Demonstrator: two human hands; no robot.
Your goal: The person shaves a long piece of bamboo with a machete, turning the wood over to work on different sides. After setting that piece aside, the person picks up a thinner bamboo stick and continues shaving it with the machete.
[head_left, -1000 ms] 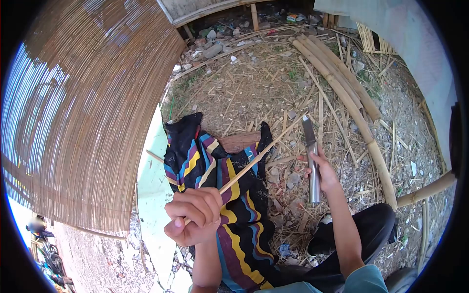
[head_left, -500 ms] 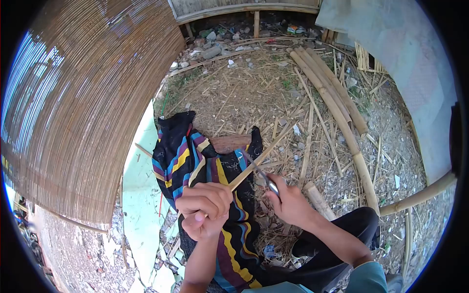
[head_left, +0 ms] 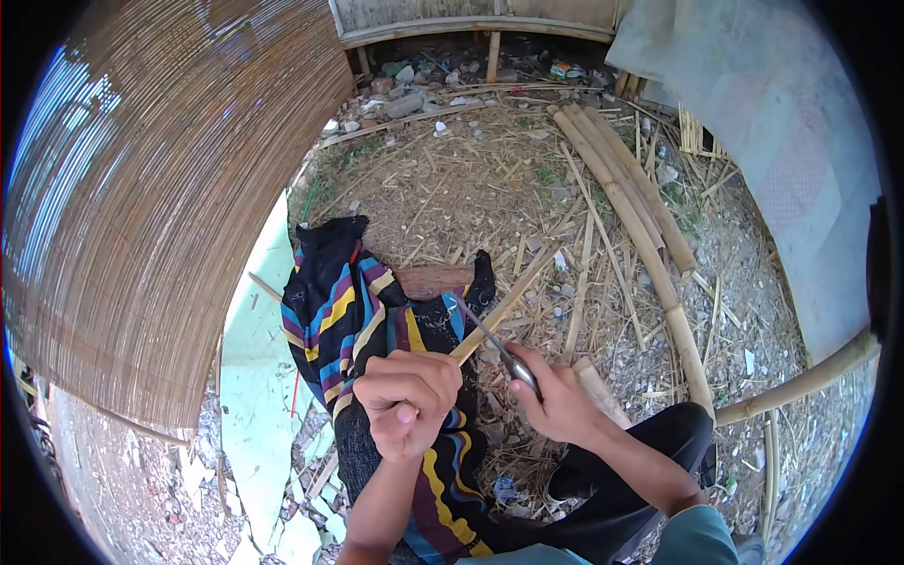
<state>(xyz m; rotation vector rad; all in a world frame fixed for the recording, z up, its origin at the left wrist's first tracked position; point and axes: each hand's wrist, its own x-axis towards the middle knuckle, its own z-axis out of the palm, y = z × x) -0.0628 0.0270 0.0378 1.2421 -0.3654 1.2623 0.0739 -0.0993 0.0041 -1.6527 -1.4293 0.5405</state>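
My left hand [head_left: 407, 395] is closed around the near end of a split bamboo strip [head_left: 513, 301], which slants up and away to the right. In my right hand [head_left: 557, 403] is a knife [head_left: 518, 369], gripped by its handle, its thin blade pointing up and left. The blade crosses the strip just beyond my left fingers. Under both hands, a black cloth with yellow, blue and maroon stripes [head_left: 331, 315] drapes across my lap and onto the ground. A reddish-brown wood block [head_left: 433, 281] lies at the cloth's far edge.
Thick bamboo poles [head_left: 629, 193] lie on the ground at the right, among scattered strips and shavings. A woven bamboo screen [head_left: 179, 207] stands on the left, beside a pale green sheet [head_left: 256, 377]. Rubble [head_left: 405, 104] lines the back, and a grey-white panel [head_left: 782, 160] leans at the far right.
The whole view has swung slightly to the right. My hands have come a little closer together, and the knife blade still lies across the bamboo strip.
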